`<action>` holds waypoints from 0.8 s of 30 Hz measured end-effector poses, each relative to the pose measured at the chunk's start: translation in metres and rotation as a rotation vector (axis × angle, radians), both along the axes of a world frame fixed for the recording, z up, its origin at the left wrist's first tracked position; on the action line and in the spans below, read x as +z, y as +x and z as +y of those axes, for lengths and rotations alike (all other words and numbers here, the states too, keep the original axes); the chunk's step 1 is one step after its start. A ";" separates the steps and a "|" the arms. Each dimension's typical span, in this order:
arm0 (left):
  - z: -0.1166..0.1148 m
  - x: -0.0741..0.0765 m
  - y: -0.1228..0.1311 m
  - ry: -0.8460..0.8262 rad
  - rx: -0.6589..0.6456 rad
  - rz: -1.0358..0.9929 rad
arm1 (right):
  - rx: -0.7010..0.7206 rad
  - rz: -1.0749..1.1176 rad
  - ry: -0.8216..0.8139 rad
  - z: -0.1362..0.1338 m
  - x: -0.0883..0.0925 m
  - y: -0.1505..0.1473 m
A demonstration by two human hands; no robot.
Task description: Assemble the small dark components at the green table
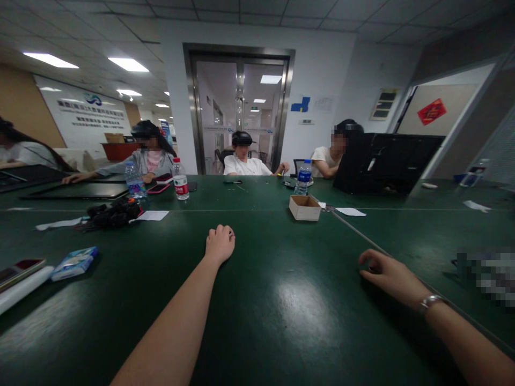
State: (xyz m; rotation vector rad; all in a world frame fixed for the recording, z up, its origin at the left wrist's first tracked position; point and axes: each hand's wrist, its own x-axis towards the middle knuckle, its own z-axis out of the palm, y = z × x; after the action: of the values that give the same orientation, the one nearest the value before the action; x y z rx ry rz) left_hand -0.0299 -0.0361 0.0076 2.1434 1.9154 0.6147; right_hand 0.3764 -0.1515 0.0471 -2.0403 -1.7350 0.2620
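Observation:
My left hand (220,244) rests on the dark green table (257,300), its fingers curled under and pressed together; whatever they may hold is hidden. On the right, my right hand (388,273) hovers at or just over the tabletop, fingers bent with a gap between thumb and forefinger, nothing visible between them. A metal band (431,303) circles the right wrist. Beyond and between the hands stands a small open cardboard box (304,208). Just behind it is a water bottle with a blue label (303,178).
Far left are a blue-white packet (74,263), a phone (20,272), black cables (115,213) and a red-capped bottle (181,179). A black monitor (386,163) stands at the back right. Several people sit across the table. White paper (351,212) lies right of the box.

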 end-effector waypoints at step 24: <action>0.004 -0.004 0.010 0.123 -0.061 -0.202 | 0.528 -0.203 0.191 0.058 -0.037 -0.204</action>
State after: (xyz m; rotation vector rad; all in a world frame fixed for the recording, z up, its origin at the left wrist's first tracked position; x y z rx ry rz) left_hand -0.0201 -0.0321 0.0031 2.1094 1.7414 0.9202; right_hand 0.1727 -0.0937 0.0103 -1.4891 -2.3096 0.0437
